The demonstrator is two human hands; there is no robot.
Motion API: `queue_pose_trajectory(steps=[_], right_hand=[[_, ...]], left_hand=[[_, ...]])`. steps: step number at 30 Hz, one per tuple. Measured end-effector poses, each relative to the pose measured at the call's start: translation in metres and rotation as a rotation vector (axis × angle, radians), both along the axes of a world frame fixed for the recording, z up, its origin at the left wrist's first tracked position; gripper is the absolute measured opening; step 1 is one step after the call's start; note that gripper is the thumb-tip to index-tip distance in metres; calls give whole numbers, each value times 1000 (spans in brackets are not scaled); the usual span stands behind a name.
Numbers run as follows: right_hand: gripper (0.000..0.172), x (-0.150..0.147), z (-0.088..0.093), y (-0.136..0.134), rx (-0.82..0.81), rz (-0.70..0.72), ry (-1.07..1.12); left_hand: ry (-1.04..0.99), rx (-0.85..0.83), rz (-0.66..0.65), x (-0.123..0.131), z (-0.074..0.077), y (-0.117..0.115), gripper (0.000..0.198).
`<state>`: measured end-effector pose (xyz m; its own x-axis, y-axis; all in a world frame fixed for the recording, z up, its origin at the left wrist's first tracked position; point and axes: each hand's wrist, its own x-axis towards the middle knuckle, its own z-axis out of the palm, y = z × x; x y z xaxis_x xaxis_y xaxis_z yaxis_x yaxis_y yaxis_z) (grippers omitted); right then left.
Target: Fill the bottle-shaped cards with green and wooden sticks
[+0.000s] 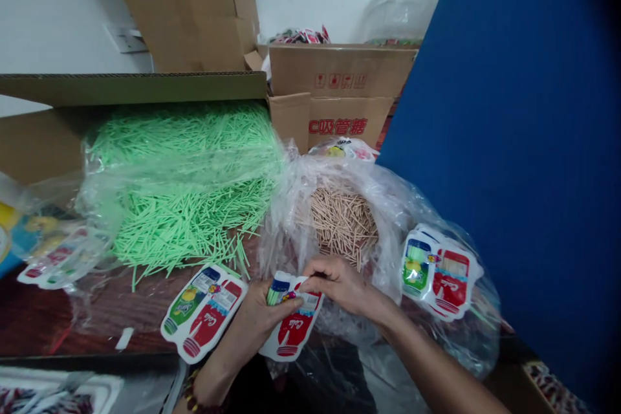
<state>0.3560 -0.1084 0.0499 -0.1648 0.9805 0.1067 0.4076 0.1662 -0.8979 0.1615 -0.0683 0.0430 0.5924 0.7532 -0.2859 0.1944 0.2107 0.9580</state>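
Observation:
My left hand (264, 314) is closed around a twin-bottle-shaped candy packet (295, 330) with a red Cola half and a green half, its thumb across the front. Light green sticks show in the green half's window. My right hand (339, 284) pinches at the packet's upper right edge; whatever is between the fingertips is hidden. Left of my left hand lies a similar packet (204, 310) on the table. A pile of thin green sticks (189, 220) spills from a clear bag. Thin brown sticks (344, 220) lie in another clear bag just beyond my right hand.
A stack of filled packets (439, 272) lies at the right on clear plastic. Cardboard boxes (339, 74) stand behind, and a blue panel (504, 142) borders the right side. A white foam box (58, 391) is at lower left. More packets (68, 259) lie at far left.

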Motion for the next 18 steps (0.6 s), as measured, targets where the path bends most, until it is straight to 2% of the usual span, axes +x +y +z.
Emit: queue_pose_trajectory(steps=[5, 9, 10, 12, 14, 15, 18], right_hand=[[29, -1, 2, 2, 17, 3, -90], [30, 20, 4, 18, -26, 116, -92], [30, 30, 5, 27, -28, 91, -99], [35, 50, 8, 52, -10, -113, -219], [34, 68, 10, 83, -46, -365, -580], [32, 74, 10, 99, -102, -416, -753], [30, 77, 7, 141, -176, -427, -895]], left_hand=[[44, 100, 13, 0, -6, 5, 15], [10, 42, -11, 0, -11, 8, 20], [6, 1, -13, -1, -11, 8, 21], [5, -65, -13, -2, -11, 8, 23], [3, -87, -28, -3, -9, 7, 24], [0, -90, -32, -4, -8, 7, 24], [-9, -128, -11, -7, -6, 4, 23]])
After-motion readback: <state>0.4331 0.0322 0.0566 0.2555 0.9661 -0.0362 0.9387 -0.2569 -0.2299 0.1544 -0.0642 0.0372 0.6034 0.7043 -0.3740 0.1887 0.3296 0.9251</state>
